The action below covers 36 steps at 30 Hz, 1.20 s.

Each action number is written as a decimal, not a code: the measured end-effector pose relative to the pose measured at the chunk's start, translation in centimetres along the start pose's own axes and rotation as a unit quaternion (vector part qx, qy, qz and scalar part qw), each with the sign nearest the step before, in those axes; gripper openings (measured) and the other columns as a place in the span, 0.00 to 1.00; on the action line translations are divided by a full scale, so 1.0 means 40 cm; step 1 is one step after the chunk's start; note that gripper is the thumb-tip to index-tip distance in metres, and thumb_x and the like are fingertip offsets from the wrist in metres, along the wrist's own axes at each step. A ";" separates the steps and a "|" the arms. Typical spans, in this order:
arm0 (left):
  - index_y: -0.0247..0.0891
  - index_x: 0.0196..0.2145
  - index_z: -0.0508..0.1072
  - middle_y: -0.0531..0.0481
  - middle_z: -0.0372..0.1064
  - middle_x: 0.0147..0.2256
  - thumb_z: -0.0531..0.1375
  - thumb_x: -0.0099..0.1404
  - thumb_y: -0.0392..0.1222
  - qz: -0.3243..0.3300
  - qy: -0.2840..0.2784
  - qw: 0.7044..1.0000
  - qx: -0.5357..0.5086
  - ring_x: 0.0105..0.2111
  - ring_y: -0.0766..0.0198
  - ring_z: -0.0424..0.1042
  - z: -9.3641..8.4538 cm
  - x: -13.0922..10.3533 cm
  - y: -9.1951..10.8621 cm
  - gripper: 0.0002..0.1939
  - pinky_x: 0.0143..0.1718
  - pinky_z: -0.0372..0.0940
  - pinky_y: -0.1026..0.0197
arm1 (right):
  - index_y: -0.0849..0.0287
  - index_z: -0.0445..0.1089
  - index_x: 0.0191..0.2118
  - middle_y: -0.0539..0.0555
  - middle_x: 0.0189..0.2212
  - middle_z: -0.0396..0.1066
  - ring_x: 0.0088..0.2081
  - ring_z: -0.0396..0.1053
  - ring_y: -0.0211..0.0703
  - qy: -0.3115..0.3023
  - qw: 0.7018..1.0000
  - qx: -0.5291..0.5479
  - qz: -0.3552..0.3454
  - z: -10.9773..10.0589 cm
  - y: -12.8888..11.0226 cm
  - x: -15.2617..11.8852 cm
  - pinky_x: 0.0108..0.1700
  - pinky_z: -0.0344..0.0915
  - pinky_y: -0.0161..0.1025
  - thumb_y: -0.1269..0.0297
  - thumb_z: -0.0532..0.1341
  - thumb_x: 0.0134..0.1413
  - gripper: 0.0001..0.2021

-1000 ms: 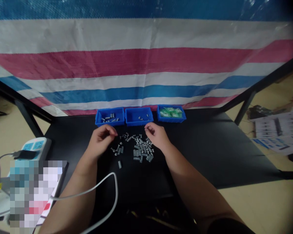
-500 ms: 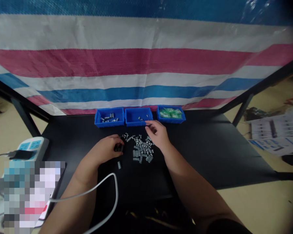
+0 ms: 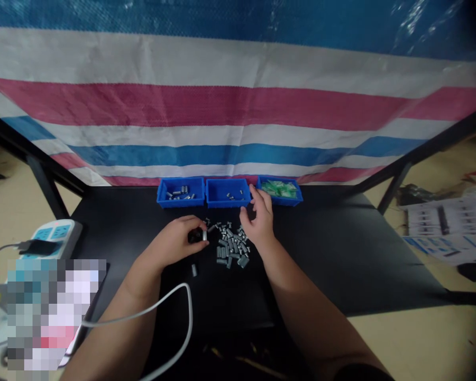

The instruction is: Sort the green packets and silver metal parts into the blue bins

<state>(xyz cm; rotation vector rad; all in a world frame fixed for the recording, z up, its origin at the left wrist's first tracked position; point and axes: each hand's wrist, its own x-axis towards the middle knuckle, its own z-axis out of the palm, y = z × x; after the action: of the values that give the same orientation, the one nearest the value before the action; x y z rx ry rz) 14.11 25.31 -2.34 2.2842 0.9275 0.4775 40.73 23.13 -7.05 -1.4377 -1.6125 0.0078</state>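
Observation:
My left hand [image 3: 182,239] pinches a small metal cylinder [image 3: 204,235] between thumb and fingers, just left of the pile. My right hand [image 3: 258,217] is open, thumb and fingers apart, over the pile's right edge and close to the middle blue bin [image 3: 222,204]. Between the hands lies a pile of grey metal cylinders and small screw-like pieces [image 3: 230,244]. One loose metal cylinder [image 3: 194,270] rests by itself below my left hand. A few small metal pieces [image 3: 230,197] are inside the middle bin.
The left blue bin [image 3: 181,204] holds several metal cylinders; the right blue bin [image 3: 286,202] holds green-and-clear packets. A power strip [image 3: 69,238] and a white cable [image 3: 189,307] are at left. Striped sheeting [image 3: 230,106] hangs behind the black table [image 3: 325,254].
My left hand has moved slightly right, and the cylinder in its pinch now shows. My right hand has shifted right from the middle bin's front edge, its fingers spreading.

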 end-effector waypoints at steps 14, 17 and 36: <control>0.42 0.55 0.77 0.46 0.77 0.40 0.59 0.70 0.42 -0.032 0.150 0.988 0.010 0.37 0.59 0.75 0.021 0.006 -0.049 0.17 0.38 0.67 0.59 | 0.55 0.76 0.39 0.52 0.31 0.72 0.37 0.69 0.45 -0.100 0.993 0.063 -0.014 0.001 0.003 0.002 0.43 0.67 0.42 0.72 0.60 0.59 0.08; 0.42 0.53 0.77 0.45 0.77 0.42 0.57 0.70 0.41 -0.071 0.193 0.979 -0.009 0.38 0.58 0.75 0.030 0.012 -0.075 0.17 0.41 0.67 0.57 | 0.56 0.77 0.41 0.51 0.30 0.72 0.36 0.68 0.44 -0.163 0.985 0.051 -0.013 0.004 0.016 -0.005 0.42 0.65 0.41 0.73 0.62 0.58 0.09; 0.37 0.36 0.74 0.52 0.72 0.29 0.68 0.51 0.40 -0.245 0.359 0.712 -0.552 0.23 0.70 0.69 0.022 0.060 -0.091 0.13 0.26 0.66 0.67 | 0.54 0.77 0.37 0.47 0.27 0.76 0.34 0.70 0.41 -0.291 0.956 -0.003 0.036 0.013 0.011 -0.013 0.43 0.59 0.41 0.71 0.64 0.58 0.05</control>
<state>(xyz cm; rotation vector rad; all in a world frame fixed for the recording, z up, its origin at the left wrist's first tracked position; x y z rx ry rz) 14.42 28.72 -5.18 0.6765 1.0895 1.2818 40.67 23.15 -7.91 -1.5892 -2.0222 0.5122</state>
